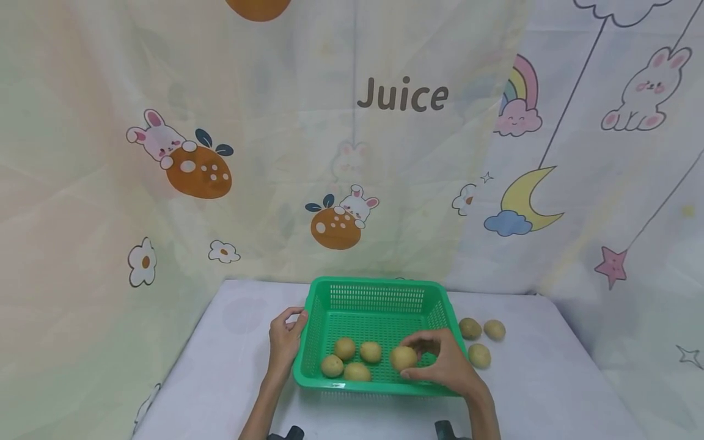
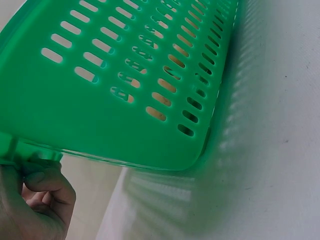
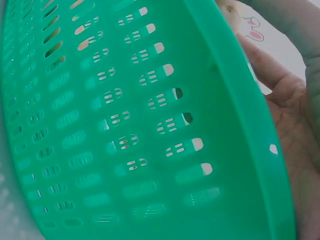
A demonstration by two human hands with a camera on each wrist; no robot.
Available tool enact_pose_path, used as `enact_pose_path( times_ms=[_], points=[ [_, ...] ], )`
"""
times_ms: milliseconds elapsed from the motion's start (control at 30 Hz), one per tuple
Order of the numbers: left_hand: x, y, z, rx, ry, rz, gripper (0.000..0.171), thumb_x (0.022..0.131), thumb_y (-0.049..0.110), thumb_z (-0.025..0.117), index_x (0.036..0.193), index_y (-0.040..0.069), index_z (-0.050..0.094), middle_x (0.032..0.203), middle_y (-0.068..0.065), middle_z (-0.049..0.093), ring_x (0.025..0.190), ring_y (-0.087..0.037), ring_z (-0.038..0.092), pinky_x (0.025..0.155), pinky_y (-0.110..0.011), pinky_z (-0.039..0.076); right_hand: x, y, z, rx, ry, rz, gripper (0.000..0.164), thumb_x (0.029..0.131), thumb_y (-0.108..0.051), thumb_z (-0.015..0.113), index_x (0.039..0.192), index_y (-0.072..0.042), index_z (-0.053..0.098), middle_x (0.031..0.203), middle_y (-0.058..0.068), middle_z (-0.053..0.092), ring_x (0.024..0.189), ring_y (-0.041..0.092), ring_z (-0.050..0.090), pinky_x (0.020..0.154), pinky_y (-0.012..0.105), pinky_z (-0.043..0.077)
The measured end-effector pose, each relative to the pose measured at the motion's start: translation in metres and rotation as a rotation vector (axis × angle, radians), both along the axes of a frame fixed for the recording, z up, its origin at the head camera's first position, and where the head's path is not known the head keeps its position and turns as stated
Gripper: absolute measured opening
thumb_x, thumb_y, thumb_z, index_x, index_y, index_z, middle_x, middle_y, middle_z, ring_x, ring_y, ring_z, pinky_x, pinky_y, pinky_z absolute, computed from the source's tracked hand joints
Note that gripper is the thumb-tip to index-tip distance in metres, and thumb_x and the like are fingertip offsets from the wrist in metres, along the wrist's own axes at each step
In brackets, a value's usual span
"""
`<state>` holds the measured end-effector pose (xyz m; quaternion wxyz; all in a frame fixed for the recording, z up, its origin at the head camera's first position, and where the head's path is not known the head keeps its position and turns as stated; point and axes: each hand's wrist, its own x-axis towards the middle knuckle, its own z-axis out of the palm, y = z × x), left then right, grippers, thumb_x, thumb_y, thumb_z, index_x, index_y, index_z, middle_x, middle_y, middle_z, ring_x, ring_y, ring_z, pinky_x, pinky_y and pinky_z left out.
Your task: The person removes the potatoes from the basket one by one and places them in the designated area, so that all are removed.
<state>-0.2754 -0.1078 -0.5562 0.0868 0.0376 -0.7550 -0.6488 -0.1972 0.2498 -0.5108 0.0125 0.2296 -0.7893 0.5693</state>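
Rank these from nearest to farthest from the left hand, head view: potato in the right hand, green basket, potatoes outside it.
1. Green basket: gripped at its left rim.
2. Held potato: toward the basket's right side.
3. Potatoes outside the basket: on its right.

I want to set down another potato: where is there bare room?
Free: the far half of the green basket, between its four potatoes and far wall; the table left of the left hand and right of the three loose potatoes. Crowded: the basket's near side, with those four and the right hand holding another potato.
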Motion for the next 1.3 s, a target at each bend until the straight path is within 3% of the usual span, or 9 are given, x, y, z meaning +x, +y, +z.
enact_pose_path(
  times_ms=[367,833,1300],
  points=[
    [0.000,-0.001,0.002,0.007,-0.007,0.003,0.030,0.112,0.022,0.064,0.129,-0.001,0.072,0.080,-0.018,0.080,0.062,-0.019,0.075,0.056,-0.025,0.059,-0.001,0.002,-0.002,-0.019,0.001,0.027,0.037,0.081,-0.004,0.095,0.115,-0.008,0.081,0.108,0.014,0.083,0.083,0.019,0.076,0.075,0.034,0.064],
    [0.001,0.000,0.004,0.004,-0.003,0.002,0.030,0.112,0.022,0.064,0.129,-0.002,0.072,0.082,-0.019,0.081,0.062,-0.018,0.075,0.056,-0.024,0.058,0.004,0.010,0.008,-0.020,0.047,0.025,0.038,0.082,0.000,0.092,0.117,-0.005,0.079,0.110,0.017,0.081,0.087,0.015,0.075,0.078,0.035,0.065],
    [0.002,0.000,0.003,-0.005,0.005,0.004,0.030,0.111,0.021,0.064,0.128,-0.003,0.072,0.083,-0.020,0.081,0.062,-0.017,0.076,0.055,-0.025,0.058,0.013,0.034,0.002,-0.007,0.050,-0.041,0.040,0.084,0.002,0.091,0.120,-0.006,0.077,0.114,0.009,0.081,0.095,0.015,0.076,0.086,0.032,0.064]
  ],
)
